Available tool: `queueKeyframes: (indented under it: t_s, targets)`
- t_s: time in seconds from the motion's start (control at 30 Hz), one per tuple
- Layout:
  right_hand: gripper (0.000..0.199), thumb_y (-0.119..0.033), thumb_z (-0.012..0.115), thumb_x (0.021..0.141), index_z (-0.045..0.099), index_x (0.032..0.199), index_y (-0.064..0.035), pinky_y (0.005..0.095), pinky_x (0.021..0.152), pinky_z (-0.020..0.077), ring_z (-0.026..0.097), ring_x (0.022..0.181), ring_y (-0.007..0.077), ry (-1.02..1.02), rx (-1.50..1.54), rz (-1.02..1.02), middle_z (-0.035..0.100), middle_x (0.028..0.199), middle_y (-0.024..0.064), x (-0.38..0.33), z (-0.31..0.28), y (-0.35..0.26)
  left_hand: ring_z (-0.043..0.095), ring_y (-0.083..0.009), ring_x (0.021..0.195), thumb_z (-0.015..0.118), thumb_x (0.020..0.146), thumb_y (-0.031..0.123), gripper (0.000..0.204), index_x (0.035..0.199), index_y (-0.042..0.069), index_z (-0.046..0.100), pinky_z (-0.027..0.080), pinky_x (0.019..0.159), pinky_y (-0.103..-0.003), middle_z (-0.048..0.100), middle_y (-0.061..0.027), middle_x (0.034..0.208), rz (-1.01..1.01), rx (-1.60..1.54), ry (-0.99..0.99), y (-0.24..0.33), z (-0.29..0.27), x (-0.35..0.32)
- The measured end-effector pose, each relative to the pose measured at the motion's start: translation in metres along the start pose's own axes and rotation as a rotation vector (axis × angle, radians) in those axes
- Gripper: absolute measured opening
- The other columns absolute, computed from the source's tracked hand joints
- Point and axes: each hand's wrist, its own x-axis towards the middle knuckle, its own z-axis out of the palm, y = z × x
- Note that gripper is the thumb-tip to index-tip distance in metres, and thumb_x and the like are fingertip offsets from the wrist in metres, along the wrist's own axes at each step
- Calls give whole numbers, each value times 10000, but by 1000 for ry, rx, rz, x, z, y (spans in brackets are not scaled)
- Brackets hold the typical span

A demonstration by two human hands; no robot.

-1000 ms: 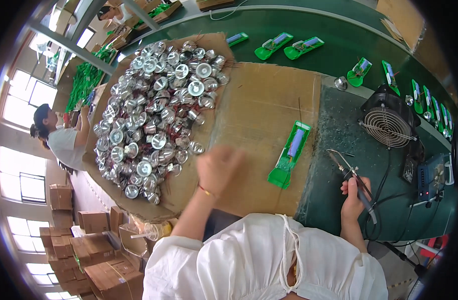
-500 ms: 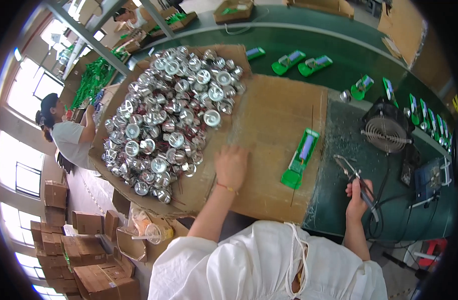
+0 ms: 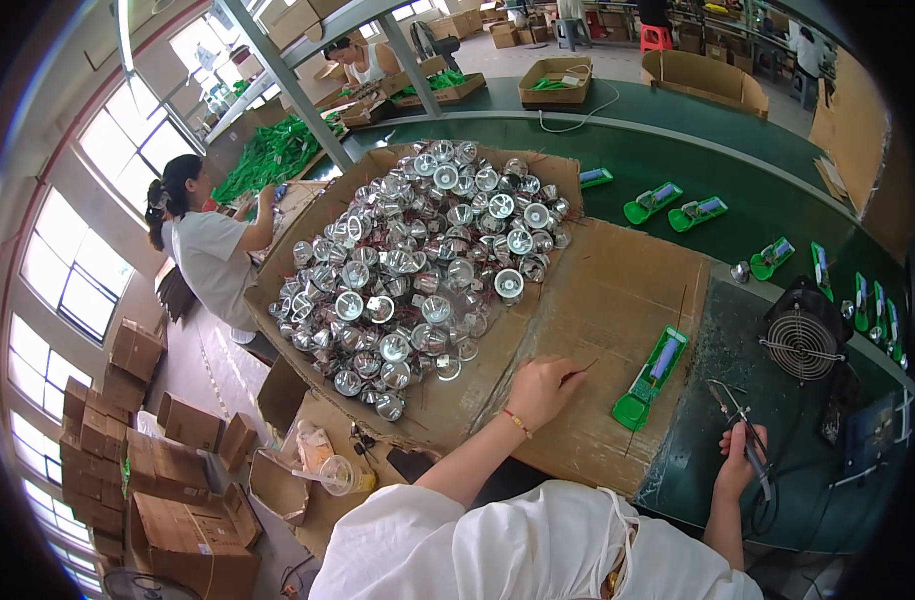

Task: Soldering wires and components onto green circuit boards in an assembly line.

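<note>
While hands (image 3: 542, 388) flank, circuit board (image 3: 650, 379) lies between.

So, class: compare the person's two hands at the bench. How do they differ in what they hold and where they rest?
The left hand lies on the brown cardboard sheet beside the heap of silver reflector cups, pinching what looks like a thin wire; the right hand grips a soldering iron over the dark mat. The left wrist wears a bracelet; the right looks bare. Both are ungloved.

Bright windows (image 3: 72, 270), stacked cardboard boxes (image 3: 137, 470)
</note>
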Motion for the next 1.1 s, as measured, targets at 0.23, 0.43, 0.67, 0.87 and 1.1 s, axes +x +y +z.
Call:
queueKeyframes:
  t_s: [0.23, 0.43, 0.67, 0.87, 1.1]
  targets:
    - [155, -193, 560, 877, 518, 821, -54, 174, 495, 376, 488, 543, 47, -5, -25, -1, 553, 658, 10, -1, 0, 3, 589, -288, 655, 636, 761, 176, 125, 761, 53, 659, 471, 605, -366, 618, -109, 710, 100, 21, -53, 2, 9, -3]
    - [149, -169, 570, 862, 513, 829, -35, 180, 496, 391, 508, 546, 61, -11, -28, -24, 562, 655, 29, 1, 1, -1, 580, -284, 734, 602, 779, 221, 144, 750, 90, 654, 438, 695, -393, 614, -86, 723, 102, 27, -114, 7, 13, -5]
    - [148, -179, 567, 866, 517, 830, -45, 174, 499, 383, 500, 546, 51, -10, -23, 8, 560, 660, 17, -1, -1, 1, 575, -286, 723, 602, 780, 218, 150, 741, 82, 650, 441, 676, -400, 602, -88, 702, 116, -68, -119, 11, 21, -8]
    - [150, -171, 574, 858, 511, 834, -36, 177, 498, 392, 505, 544, 57, -9, -13, 19, 564, 662, 25, 1, 0, 2, 578, -268, 660, 643, 759, 165, 135, 721, 36, 646, 466, 614, -359, 609, -104, 680, 143, -80, -62, 19, 23, -6]
    - [141, -161, 577, 854, 513, 833, -37, 175, 495, 391, 502, 538, 53, -14, -5, 24, 564, 662, 28, 1, -2, 2, 576, -267, 630, 645, 763, 159, 140, 717, 27, 647, 460, 588, -355, 602, -112, 665, 162, -158, -81, 24, 23, -9]
